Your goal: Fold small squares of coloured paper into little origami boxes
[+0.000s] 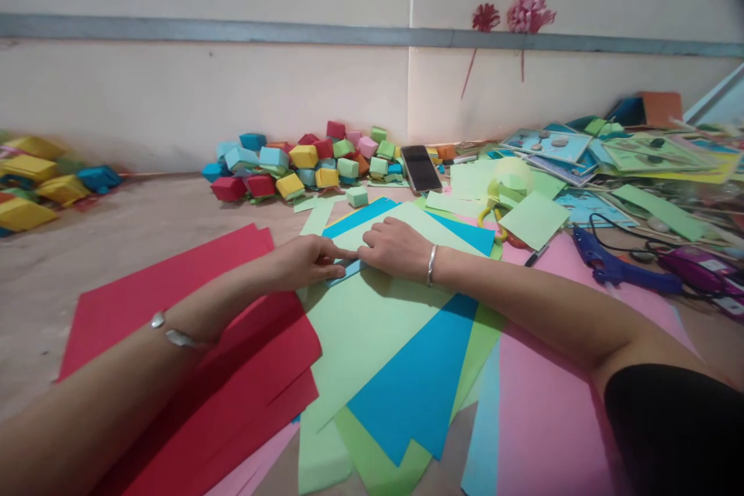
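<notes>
Viewing a brown counter [163, 205] against a white wall [203, 93], I see fingers [333, 250] touching a slim blue strip [353, 269]; whether pinching, I can't tell.

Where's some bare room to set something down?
The widest bare patch is the brown surface at left, between yellow blocks, coloured cubes and red sheets. Crowded: the right, with blue glue gun and cards; the middle, with green paper under left hand and right hand.
</notes>
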A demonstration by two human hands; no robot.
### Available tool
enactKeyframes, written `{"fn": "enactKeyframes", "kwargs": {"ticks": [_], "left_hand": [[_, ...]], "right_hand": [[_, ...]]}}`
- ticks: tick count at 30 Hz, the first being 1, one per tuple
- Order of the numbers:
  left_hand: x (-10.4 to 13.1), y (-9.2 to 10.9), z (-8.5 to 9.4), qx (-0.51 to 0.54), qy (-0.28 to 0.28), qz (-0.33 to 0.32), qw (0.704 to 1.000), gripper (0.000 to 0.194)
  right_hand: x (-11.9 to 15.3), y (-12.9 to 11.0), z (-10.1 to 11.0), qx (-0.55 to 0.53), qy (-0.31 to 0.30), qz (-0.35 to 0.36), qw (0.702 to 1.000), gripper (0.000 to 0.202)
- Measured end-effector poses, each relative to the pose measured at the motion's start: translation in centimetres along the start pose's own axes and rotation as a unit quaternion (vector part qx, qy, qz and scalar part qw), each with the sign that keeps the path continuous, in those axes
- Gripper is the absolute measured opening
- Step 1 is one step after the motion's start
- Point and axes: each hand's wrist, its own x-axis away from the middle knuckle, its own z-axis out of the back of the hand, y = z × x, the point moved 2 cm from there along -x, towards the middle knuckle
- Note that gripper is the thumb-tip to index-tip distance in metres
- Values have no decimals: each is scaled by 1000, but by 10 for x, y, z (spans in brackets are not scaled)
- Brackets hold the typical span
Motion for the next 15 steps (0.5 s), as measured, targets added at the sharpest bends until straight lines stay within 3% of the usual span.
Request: {"fn": "enactKeyframes", "kwargs": {"ticks": [6,15], "left_hand": [[1,-10,-3,19,22,-54,998,40],[4,-9,-1,-37,-40,-20,998,46]], "right_hand": [[5,-36,10,-13,28,55,998,35],[10,-27,24,4,-141,-56,988,29]]}}
